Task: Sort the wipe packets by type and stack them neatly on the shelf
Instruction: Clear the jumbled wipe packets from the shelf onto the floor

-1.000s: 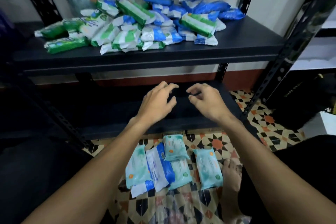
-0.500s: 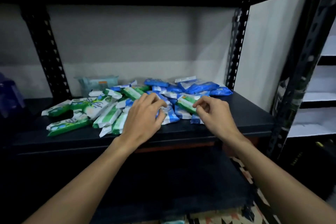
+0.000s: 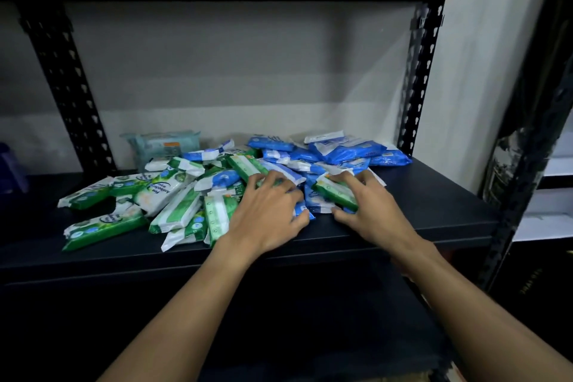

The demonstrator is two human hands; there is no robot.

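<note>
Both hands in the packet heap on the shelf [image 3: 434,211]. Left hand [image 3: 266,220] fingers spread over blue packets [image 3: 341,150]; right hand [image 3: 369,205] fingers curled on a green packet [image 3: 336,194]. Green packets [image 3: 173,211] lie left of the fingers. Likely light, soft, slick film; pinch across the short sides.

Both hands, left [image 3: 266,214] and right [image 3: 370,211], on mixed wipe packets [image 3: 173,205], dark shelf [image 3: 434,211].

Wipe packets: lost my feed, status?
Left hand flat on blue packets. Right hand gripping green packet. Pile unsorted.
</note>
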